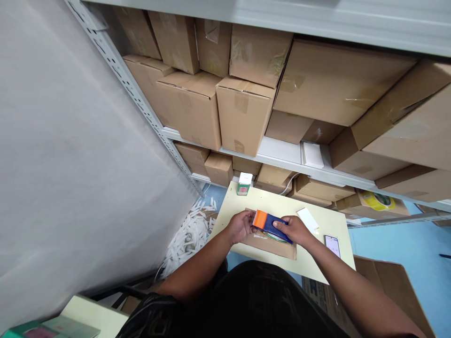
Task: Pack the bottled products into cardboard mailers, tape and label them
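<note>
My right hand (293, 230) grips a blue and orange tape dispenser (273, 227), with the thumb lying on its blue side. A round roll with a green edge (276, 237) shows under the blue body. At the dispenser's orange toothed end is my left hand (243, 226), its fingers curled close to the edge. Whether those fingers pinch a tape end is too small to tell. Below both hands a flat piece of brown cardboard (271, 247) lies on the pale yellow table (225, 213).
A green and white box (244, 184) stands at the table's back left. To the right lie a white box (307, 219) and a phone (331, 245). Shelves of cardboard boxes (243, 112) rise behind. White scraps (188, 230) are heaped on the floor at left.
</note>
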Demonstrator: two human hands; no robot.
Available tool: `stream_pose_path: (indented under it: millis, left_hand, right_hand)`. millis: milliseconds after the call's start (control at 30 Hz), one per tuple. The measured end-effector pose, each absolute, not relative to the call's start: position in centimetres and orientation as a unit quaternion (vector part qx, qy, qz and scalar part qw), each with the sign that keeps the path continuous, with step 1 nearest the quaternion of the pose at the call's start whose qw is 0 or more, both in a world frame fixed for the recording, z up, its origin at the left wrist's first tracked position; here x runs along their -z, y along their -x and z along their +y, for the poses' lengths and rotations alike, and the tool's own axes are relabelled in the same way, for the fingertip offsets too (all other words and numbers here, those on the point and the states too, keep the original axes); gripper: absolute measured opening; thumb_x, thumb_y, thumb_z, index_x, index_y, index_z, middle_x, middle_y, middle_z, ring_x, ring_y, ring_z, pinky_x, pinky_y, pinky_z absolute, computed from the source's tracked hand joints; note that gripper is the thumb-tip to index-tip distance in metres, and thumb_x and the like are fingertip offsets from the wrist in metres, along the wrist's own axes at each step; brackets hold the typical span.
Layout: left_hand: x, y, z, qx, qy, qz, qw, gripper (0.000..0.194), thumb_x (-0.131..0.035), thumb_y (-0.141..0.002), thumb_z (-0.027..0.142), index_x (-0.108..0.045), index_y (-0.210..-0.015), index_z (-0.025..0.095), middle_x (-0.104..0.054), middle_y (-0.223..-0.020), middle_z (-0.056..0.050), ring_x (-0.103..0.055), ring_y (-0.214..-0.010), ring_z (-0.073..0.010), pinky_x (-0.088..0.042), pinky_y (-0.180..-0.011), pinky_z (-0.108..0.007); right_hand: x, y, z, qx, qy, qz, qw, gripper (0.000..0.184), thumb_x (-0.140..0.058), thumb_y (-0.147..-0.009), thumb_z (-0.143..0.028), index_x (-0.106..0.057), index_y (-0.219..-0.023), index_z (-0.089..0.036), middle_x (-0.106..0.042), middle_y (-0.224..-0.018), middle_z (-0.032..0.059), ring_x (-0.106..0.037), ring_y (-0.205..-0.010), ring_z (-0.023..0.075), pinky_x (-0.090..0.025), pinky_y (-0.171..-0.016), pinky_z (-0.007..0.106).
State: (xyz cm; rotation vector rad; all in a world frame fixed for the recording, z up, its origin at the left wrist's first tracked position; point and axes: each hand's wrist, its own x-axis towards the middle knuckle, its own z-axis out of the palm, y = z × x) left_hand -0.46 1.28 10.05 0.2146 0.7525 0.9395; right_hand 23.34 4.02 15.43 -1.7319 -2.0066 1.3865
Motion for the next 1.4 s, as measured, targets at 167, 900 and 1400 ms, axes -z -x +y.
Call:
stream_pose_path:
  millis: [167,900,1400]
  left_hand:
    - [-10.2,0.3,0.9,-0.44,-0.168,0.426,0.772,0.028,-0.083,-0.077,0.036,-0.066,-0.087,0.015,-0.064,-0.076,-0.003,-0.057,-0.063,-0.0116,-0.044,-0.055,-0.022]
    - [-6.9,7.2,-1.2,-0.435,-0.336,0.604,0.577,0.03,-0.071,-0.076,0.047,-0.06,-0.078,0.019,-0.057,-0.061,0.004,-0.053,-0.053,-0.0116,-0.044,-0.057,-0.026]
    - [-0.7,2.9,-1.7,-0.368,-0.433,0.673,0.473,0.041,-0.055,-0.094,0.047,-0.056,-0.125,0.02,-0.063,-0.092,-0.002,-0.063,-0.082,-0.02,-0.049,-0.087,-0.035]
  right_hand:
    - [-15.7,-23.3,4.0,-0.455,0.577,-0.675,0.068,0.06,-0.058,-0.081,-0.076,-0.061,-0.064,-0.019,-0.055,-0.057,-0.0013,-0.049,-0.057,0.0146,-0.032,-0.054,0.026]
    - [-18.8,-23.9,3.7,-0.339,0.598,-0.72,-0.095,0.063,-0.057,-0.085,-0.08,-0.08,-0.083,-0.021,-0.073,-0.07,0.0095,-0.066,-0.067,0.0234,-0.036,-0.058,0.03]
    - [-18.1,-24.1,4.5,-0.32,0.59,-0.735,-0.101,0.062,-0.057,-0.086,-0.079,-0.084,-0.094,-0.024,-0.078,-0.08,0.0116,-0.069,-0.074,0.0254,-0.038,-0.063,0.029]
